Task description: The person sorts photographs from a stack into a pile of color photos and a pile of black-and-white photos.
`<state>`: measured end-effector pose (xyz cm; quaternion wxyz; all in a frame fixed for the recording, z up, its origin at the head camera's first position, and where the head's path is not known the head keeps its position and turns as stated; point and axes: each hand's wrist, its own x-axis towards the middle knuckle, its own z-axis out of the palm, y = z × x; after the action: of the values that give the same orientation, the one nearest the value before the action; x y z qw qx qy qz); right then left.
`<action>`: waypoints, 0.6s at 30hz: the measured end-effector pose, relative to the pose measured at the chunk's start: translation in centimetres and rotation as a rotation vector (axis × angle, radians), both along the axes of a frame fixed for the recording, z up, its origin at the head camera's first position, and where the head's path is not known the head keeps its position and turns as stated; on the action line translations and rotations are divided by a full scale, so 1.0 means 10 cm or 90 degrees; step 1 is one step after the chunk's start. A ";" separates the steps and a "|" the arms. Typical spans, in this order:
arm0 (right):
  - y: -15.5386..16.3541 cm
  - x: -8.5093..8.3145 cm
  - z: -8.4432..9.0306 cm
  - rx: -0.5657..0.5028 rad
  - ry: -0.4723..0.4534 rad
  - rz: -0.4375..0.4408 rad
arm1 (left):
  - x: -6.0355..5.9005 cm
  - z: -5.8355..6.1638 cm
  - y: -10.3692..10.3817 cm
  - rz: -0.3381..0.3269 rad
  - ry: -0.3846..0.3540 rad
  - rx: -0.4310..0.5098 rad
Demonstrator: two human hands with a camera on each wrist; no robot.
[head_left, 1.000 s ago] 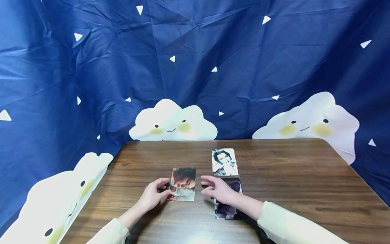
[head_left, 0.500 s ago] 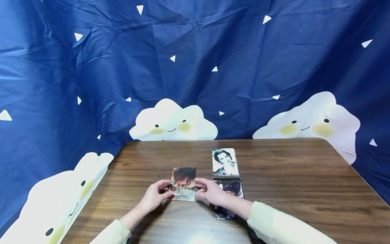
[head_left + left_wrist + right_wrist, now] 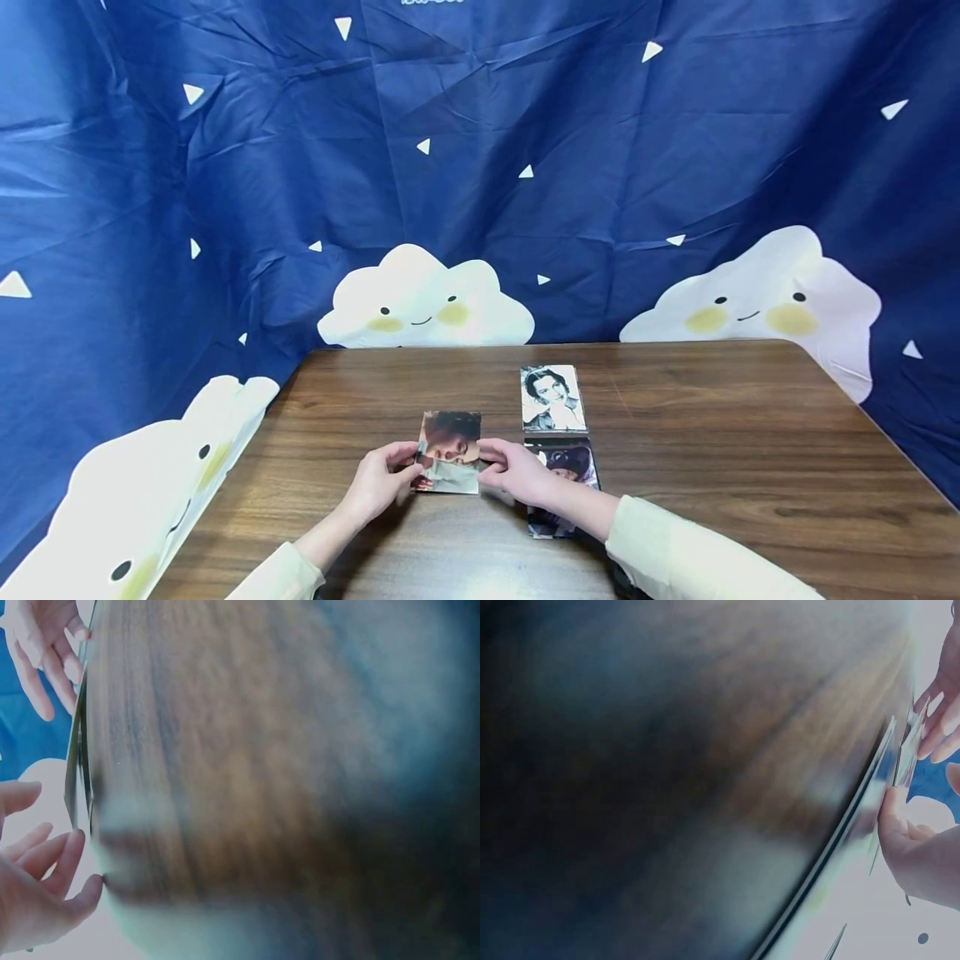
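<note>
A stack of color photo cards [image 3: 452, 437], with a dark-haired person and a pale green lower part on top, lies left of the table's middle in the head view. My left hand [image 3: 375, 485] holds its left edge between thumb and fingers. From the other side my right hand [image 3: 517, 475] pinches the right edge. In the left wrist view the left hand [image 3: 45, 889] has its fingertips at the edge of the thin card, seen side-on. The right hand [image 3: 922, 851], in the right wrist view, has its thumb against the card edge.
Beyond the right hand lies a pile of photos topped by a black-and-white portrait [image 3: 553, 400]. Below it are dark purple photos [image 3: 551, 521], partly covered by the right forearm. All rest on a brown wooden table [image 3: 720, 433] before a blue cloud-print curtain [image 3: 480, 125].
My right hand has moved left from above the dark photos to the right edge of the color photo cards. The left hand and the cards have hardly moved.
</note>
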<state>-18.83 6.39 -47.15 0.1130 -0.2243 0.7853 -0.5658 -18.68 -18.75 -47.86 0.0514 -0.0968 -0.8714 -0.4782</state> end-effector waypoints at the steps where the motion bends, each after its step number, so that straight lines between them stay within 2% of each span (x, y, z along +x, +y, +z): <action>1: 0.00 0.00 0.01 0.001 -0.001 -0.001 | 0.00 0.01 0.01 0.002 0.000 0.000; 6: 0.01 0.02 0.02 -0.004 0.000 -0.002 | 0.02 0.04 0.03 0.003 0.004 -0.019; 9: 0.01 0.02 0.02 -0.006 0.003 -0.004 | 0.03 0.04 0.04 0.004 0.013 -0.010; 18: 0.01 0.02 0.02 -0.015 -0.007 -0.026 | 0.00 0.01 0.06 0.023 -0.023 0.112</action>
<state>-18.64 6.46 -46.94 0.1032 -0.2066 0.7822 -0.5787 -18.71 -18.19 -47.76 0.0527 -0.0677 -0.8282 -0.5539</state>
